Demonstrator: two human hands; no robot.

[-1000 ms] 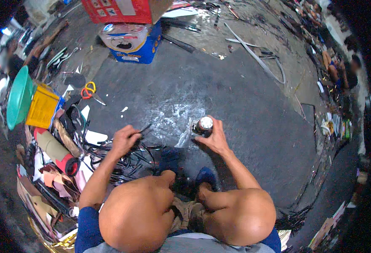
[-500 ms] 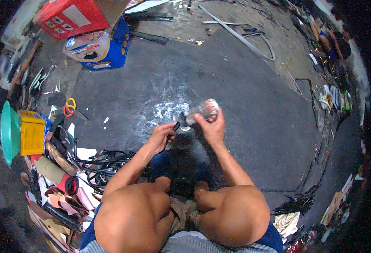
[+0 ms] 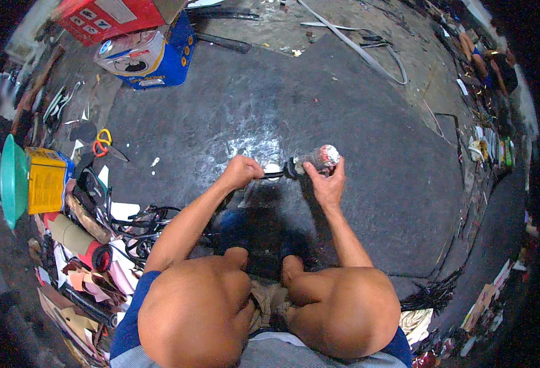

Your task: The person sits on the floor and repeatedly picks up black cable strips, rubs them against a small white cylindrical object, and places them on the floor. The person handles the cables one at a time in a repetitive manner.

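In my right hand (image 3: 329,186) is a clear, bottle-shaped object (image 3: 316,160) with a whitish, red-marked end, gripped between thumb and fingers. Black material sits round its left end. From there a black strip (image 3: 275,175) runs level to my left hand (image 3: 243,172), whose fingers pinch its other end. Both hands are in front of my knees, above a dark floor mat (image 3: 368,214). Just behind the strip shows a small pale round spot (image 3: 271,167); I cannot tell whether it is an object or a mark.
Scissors (image 3: 107,147) with red and yellow handles lie at the left. Beside them stand a yellow tin (image 3: 44,187) and a green basin (image 3: 13,184). Tangled black strips (image 3: 144,236) and scraps are piled near my left knee. A blue box (image 3: 165,61) and red box (image 3: 113,18) stand far left.
My right hand has moved right with the bottle-shaped object. My left hand has risen slightly and turned, and the black strip now stretches more level between the two hands.
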